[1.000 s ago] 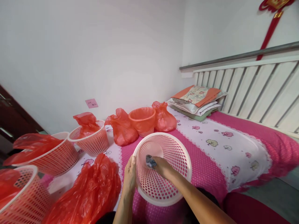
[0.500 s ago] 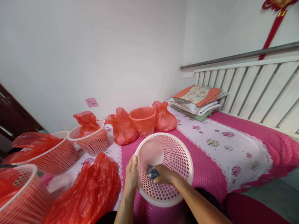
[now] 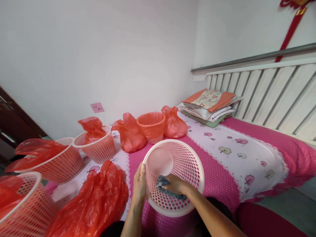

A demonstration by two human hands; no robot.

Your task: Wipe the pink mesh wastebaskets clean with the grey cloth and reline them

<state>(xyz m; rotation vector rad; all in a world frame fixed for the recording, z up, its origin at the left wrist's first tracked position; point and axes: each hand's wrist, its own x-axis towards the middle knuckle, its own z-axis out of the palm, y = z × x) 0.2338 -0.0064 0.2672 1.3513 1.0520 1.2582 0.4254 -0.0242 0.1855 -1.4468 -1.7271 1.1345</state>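
Observation:
A pale pink plastic basket (image 3: 189,158) with mesh sides lies tipped on the bed, its mouth turned toward me. My left hand (image 3: 140,181) grips the left side of its rim, thumb over the edge. Inside the basket, my right hand (image 3: 175,185) is closed around a grey-blue cloth (image 3: 161,181), which touches the lower inner wall. Part of the cloth trails out beneath the fingers toward the wrist. A crumpled pile of red plastic bags (image 3: 96,200) lies to the left of my left forearm.
More pink baskets (image 3: 98,149) with red bags stand at the left. Behind the tipped basket are a red-lined basket (image 3: 151,123) and two bulging red bags (image 3: 130,133). Folded bedding (image 3: 209,105) is stacked by the white headboard (image 3: 266,95). A wall rises behind.
Inside the basket, my right hand has shifted slightly, and more of the cloth now shows, spread beneath the hand. My left hand keeps its hold on the rim.

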